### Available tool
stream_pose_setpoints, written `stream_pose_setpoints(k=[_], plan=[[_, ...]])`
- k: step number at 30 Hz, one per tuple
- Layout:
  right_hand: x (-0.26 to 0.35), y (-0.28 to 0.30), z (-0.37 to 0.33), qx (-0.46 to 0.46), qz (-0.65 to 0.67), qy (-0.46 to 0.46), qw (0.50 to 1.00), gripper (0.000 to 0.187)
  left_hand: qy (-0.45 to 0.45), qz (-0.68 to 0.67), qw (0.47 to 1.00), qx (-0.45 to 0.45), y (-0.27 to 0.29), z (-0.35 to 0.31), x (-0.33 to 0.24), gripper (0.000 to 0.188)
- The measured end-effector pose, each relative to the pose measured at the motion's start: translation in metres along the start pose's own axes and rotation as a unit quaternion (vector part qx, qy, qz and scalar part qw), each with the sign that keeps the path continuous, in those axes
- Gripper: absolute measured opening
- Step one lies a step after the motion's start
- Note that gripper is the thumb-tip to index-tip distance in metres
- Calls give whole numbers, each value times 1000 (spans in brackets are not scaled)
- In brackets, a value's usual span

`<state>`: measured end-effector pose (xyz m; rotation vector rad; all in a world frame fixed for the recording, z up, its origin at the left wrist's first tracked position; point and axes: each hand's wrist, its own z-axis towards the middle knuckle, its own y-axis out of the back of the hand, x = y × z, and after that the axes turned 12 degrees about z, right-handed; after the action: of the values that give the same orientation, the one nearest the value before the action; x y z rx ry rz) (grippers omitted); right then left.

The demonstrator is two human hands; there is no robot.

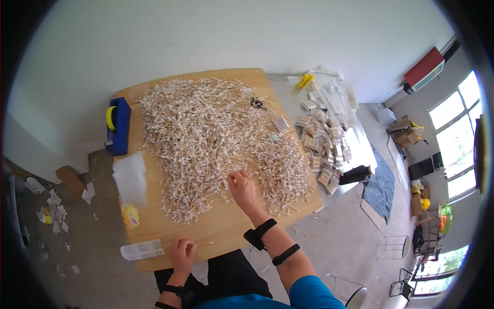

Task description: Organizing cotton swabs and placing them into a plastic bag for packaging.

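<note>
A large heap of cotton swabs [190, 129] with white tips and pale sticks covers much of the wooden table [226, 226]. Near the table's front edge, my left hand [181, 255] is closed on a single cotton swab [204, 243], which sticks out to the right between thumb and fingers. My right hand [243, 191] reaches over the heap's near edge, beside a smaller pile of swabs [280, 172] on the right. Its fingers are curled together, and whatever they pinch is hidden. A printed paper slip [142, 250] lies left of my left hand.
A blue tape dispenser [119, 126] with yellow tape stands at the left edge. Nearer are clear plastic bags [130, 177] and a yellow packet [130, 217]. On the right, a side table holds many small packs [324, 139] and a black cylinder [356, 174]. Stools [355, 297] stand on the floor.
</note>
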<state>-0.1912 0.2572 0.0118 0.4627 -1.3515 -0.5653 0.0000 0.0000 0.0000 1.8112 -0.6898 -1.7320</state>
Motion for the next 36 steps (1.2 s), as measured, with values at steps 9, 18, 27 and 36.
stream_pose_setpoints(k=[9, 18, 27, 36], plan=[[30, -31, 66, -232, 113, -36, 965, 13, -19, -18, 1000, 4, 0, 2, -1, 14], [9, -22, 33, -89, 40, -40, 994, 19, -156, 156, 975, -27, -1, 16, 13, 28], [1, -21, 48, -4, 127, -191, 973, 20, -151, 221, 963, 0, -6, 28, 12, 45], [43, -10, 34, 32, 93, 8, 995, 14, -138, 255, 957, 2, 3, 35, 0, 43]])
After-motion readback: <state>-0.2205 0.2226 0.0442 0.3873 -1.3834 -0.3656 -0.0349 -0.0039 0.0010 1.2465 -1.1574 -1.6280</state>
